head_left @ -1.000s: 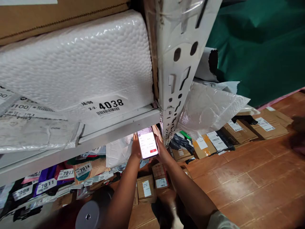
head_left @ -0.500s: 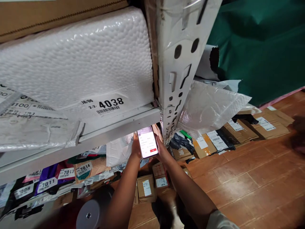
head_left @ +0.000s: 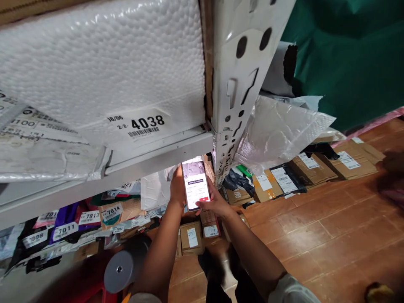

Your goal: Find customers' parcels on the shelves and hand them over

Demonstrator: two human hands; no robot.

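A lit smartphone is held upright just under the shelf edge, its screen facing me. My left hand is closed around its left side. My right hand grips the lower right side, with the thumb laid across the bottom of the screen near a red button. The fingers behind the phone are hidden. A dark message bar shows across the middle of the screen; the small writing is too fine to read. Above the phone, a white bubble-wrap parcel labelled 4038 lies on the shelf.
A perforated white post stands close to the right of my hands. Numbered parcels fill a lower shelf at left. Cardboard boxes line the floor on the right. A grey round object sits at lower left, beside my left arm.
My right thumb has moved from the phone's right edge onto the lower screen. A dark message bar has appeared on the display. The view has shifted slightly.
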